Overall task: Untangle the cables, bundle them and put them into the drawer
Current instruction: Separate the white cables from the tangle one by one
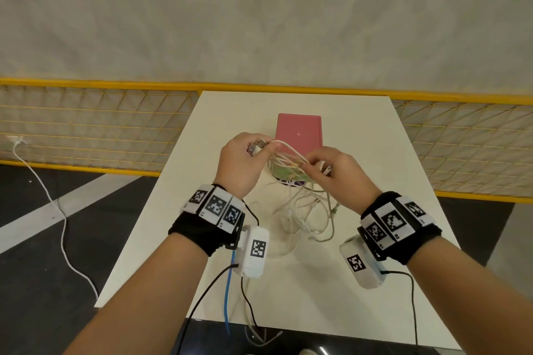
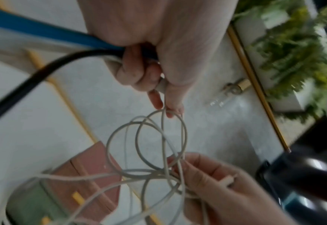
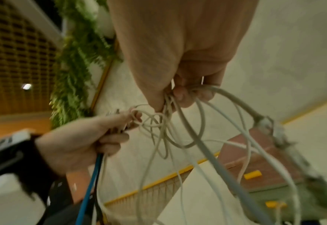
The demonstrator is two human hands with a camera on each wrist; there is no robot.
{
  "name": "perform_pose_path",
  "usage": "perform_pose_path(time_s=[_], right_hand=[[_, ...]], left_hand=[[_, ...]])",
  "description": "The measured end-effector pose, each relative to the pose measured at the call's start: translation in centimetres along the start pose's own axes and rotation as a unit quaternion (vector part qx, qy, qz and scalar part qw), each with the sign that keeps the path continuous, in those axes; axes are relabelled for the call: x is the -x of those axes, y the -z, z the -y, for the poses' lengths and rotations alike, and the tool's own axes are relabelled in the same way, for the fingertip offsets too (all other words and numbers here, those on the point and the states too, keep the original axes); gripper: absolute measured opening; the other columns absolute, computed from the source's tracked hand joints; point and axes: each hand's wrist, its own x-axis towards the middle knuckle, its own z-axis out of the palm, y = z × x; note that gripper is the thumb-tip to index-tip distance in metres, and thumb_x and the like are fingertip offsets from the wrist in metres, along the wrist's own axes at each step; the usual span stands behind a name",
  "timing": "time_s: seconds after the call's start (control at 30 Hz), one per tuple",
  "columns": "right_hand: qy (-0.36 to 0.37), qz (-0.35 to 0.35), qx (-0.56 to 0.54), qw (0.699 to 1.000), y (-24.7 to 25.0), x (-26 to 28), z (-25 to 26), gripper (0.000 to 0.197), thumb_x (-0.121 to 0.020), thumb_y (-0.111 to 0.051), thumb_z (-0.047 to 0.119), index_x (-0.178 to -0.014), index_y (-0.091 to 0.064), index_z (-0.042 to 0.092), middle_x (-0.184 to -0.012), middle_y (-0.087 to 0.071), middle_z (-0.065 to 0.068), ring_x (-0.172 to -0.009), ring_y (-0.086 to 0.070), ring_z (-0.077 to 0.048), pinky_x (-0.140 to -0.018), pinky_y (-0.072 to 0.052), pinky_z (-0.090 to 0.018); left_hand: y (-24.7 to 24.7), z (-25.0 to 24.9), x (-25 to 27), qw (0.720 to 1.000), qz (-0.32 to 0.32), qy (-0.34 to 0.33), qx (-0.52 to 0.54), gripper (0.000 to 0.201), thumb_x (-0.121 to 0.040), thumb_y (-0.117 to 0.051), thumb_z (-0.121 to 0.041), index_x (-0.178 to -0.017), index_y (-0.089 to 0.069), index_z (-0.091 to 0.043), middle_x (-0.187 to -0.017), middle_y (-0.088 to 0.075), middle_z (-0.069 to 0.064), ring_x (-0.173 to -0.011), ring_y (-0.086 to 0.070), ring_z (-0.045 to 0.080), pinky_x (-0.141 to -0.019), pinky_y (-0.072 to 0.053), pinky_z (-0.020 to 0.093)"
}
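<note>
A tangle of white cables (image 1: 302, 210) hangs from both hands down onto the white table (image 1: 360, 282). My left hand (image 1: 269, 148) grips a metal USB plug (image 1: 259, 143) and cable ends. In the left wrist view the left hand (image 2: 166, 106) also holds a blue cable (image 2: 43, 30) and a black cable (image 2: 24, 85). My right hand (image 1: 307, 161) pinches several white strands, and a plug (image 1: 328, 169) sticks out of it. The looped white cables (image 3: 177, 137) run between the right hand (image 3: 177, 97) and the left hand (image 3: 133, 120). Behind the hands stands a pink drawer box (image 1: 298, 132) with a yellow handle (image 3: 252, 174); a green part (image 3: 274, 197) lies below it.
A yellow mesh fence (image 1: 86, 124) runs behind the table. A white cable (image 1: 57, 210) trails across the dark floor at the left. Green foliage (image 2: 293, 53) hangs on the wall. The table's near edge (image 1: 288, 326) is close to my body.
</note>
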Motion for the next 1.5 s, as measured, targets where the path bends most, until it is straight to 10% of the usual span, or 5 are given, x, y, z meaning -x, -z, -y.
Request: perform_pose_path(time_s=[0.2,0.53,0.93,1.2,1.5], right_hand=[[-0.024,0.032,0.055,0.998,0.2,0.1,0.6,0.011,-0.087,-0.058,0.037,-0.094,-0.06,0.027,-0.082,-0.062,0.008,-0.055,-0.052,-0.003,-0.057,-0.044,-0.028],[-0.044,0.062,-0.086,0.993,0.5,-1.0,2.0,0.019,-0.09,-0.061,0.024,-0.083,-0.057,0.006,-0.073,-0.064,-0.003,-0.061,-0.062,-0.02,-0.062,-0.052,-0.032],[-0.076,-0.104,0.109,0.986,2.4,-1.7,-1.7,0.012,-0.091,-0.042,0.013,-0.092,-0.039,0.025,-0.077,-0.067,-0.009,-0.064,-0.065,-0.031,-0.061,-0.054,-0.047],[-0.138,-0.125,0.058,0.981,3.4,-1.2,-2.4,0.009,-0.097,-0.045,0.029,-0.094,-0.044,0.02,-0.074,-0.069,-0.003,-0.055,-0.064,-0.023,-0.056,-0.053,-0.035],[-0.175,-0.009,0.164,0.971,3.1,-0.9,-2.3,0.053,-0.086,-0.052,0.014,-0.136,-0.038,0.021,-0.13,-0.054,-0.007,-0.103,-0.061,-0.026,-0.089,-0.048,-0.036]], left_hand=[[0.2,0.9,0.4,0.931,-0.034,-0.183,-0.314,0.019,-0.09,-0.064,-0.013,-0.105,-0.068,-0.022,-0.097,-0.063,0.001,-0.069,-0.062,0.03,-0.057,-0.051,0.037],[-0.1,-0.6,-0.8,0.998,0.054,0.019,-0.004,0.014,-0.088,-0.068,-0.03,-0.083,-0.064,-0.018,-0.071,-0.062,-0.006,-0.058,-0.049,0.003,-0.057,-0.037,0.017],[2.3,0.3,-1.2,0.984,0.098,0.054,-0.137,0.041,-0.083,-0.066,-0.054,-0.077,-0.068,-0.014,-0.06,-0.045,0.0,-0.058,-0.043,0.016,-0.054,-0.033,0.024],[4.1,1.7,-1.9,0.97,0.041,0.014,-0.238,0.007,-0.085,-0.07,-0.025,-0.084,-0.064,-0.022,-0.086,-0.055,-0.002,-0.082,-0.056,0.02,-0.068,-0.04,0.028],[4.4,-1.6,-1.9,1.0,-0.004,0.0,0.008,0.007,-0.087,-0.07,-0.023,-0.092,-0.074,-0.02,-0.069,-0.06,-0.015,-0.059,-0.05,0.0,-0.057,-0.038,0.012]])
